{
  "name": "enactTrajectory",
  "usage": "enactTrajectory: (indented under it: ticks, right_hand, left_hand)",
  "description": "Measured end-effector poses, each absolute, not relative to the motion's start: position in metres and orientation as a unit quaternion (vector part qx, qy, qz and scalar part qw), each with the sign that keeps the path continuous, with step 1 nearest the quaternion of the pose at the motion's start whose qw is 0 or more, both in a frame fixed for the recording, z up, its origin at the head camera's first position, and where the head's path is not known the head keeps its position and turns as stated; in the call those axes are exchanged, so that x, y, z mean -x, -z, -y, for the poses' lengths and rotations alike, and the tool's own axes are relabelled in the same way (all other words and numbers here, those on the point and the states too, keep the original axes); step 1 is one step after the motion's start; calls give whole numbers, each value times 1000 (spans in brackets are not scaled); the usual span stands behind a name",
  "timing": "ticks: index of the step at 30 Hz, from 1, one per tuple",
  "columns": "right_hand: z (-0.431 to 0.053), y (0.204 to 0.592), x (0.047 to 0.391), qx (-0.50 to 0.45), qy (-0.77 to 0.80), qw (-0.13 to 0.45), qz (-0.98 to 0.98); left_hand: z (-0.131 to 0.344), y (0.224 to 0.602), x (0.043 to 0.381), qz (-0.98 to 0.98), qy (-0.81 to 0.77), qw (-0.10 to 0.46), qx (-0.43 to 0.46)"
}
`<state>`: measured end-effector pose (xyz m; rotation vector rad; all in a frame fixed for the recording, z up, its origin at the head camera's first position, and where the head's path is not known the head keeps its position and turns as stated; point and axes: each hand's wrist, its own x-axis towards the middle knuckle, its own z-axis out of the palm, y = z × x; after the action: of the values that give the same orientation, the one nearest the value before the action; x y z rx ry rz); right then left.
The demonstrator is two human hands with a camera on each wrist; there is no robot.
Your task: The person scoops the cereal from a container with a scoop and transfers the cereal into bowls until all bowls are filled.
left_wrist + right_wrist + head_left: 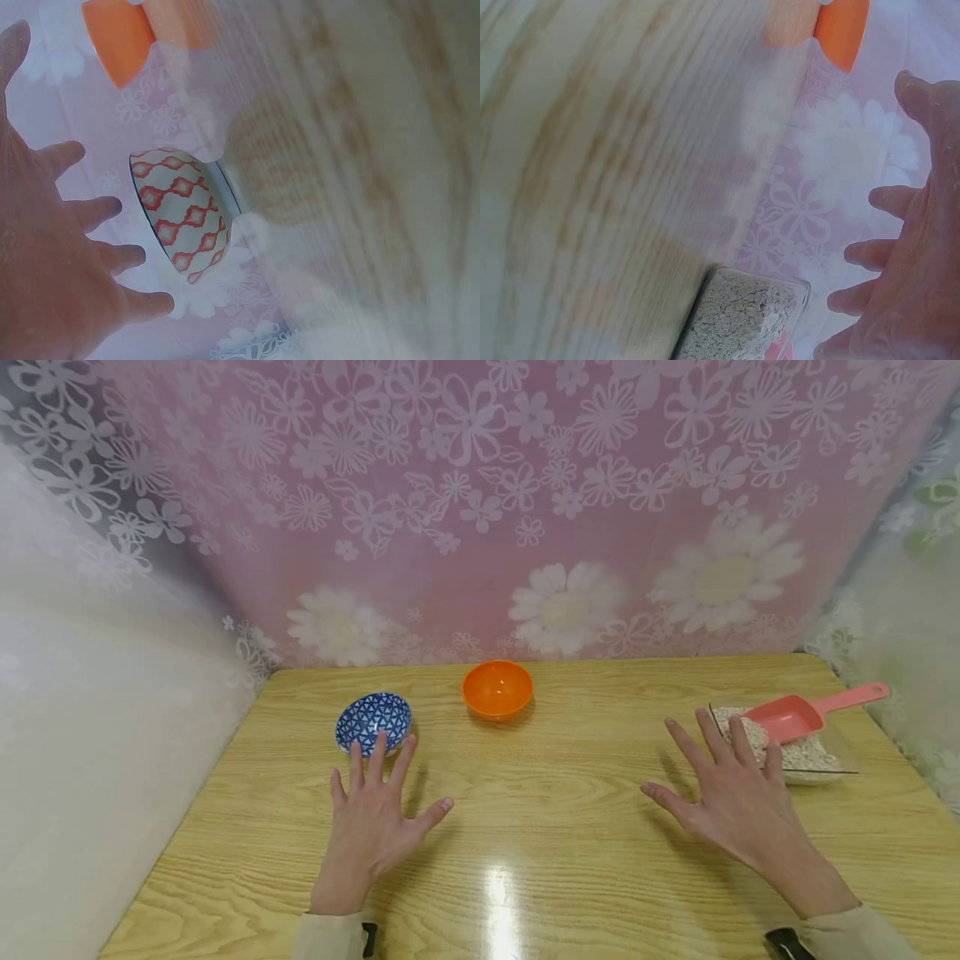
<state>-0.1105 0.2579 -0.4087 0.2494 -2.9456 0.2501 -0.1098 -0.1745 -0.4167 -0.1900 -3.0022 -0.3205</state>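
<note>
Both hands are released, with the fingers spread and the palms turned down over the wooden surface (525, 810). The left hand (375, 827) is raised just on the near side of a patterned bowl (372, 718), its fingertips crossing the bowl's near rim in the head view, while the left wrist view shows them apart from its wall. That bowl stands upright towards the left of the surface; its inside is blue and white, and its outside is white with red diamond shapes.

The right hand (738, 810) is held above the surface, just beside a clear container (817, 778) at the right, with its fingertips overlapping the container's left part from above. The container holds a heap of pale flakes (810, 753), probably oats, though the view is too soft to be sure. A pink scoop (787, 718) lies with its blade on the flakes and its handle stretching out to the right past the rim.

An orange bowl (497, 692) stands upright near the back edge, between the two hands and farther off, well apart from the container and nearer the patterned bowl. Behind the surface hangs a pink cloth (450, 527) printed with white flowers. Light-coloured sleeves (330, 937) cover both forearms, with a dark band (787, 943) at each wrist
</note>
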Motion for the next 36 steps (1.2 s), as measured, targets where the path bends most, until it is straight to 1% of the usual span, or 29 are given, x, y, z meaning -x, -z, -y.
enactTrajectory:
  ticks: [10,15,19,25,31,36]
  right_hand:
    - [-260,407,110,-82,-92,79,989]
    - [-265,406,113,-89,-97,85,988]
    - [-271,404,117,-95,-106,105,984]
    - [-290,394,122,-89,-122,114,982]
    - [-315,382,130,-68,-118,111,984]
    - [-340,373,138,-55,-114,137,982]
  left_hand:
    - [174,417,111,987,129,70,67]
    - [168,415,115,973,192,94,86]
    - [158,413,122,958,248,105,101]
    - [142,410,135,940,311,89,105]
    - [125,403,157,939,315,78,116]
    - [115,399,181,938,311,76,134]
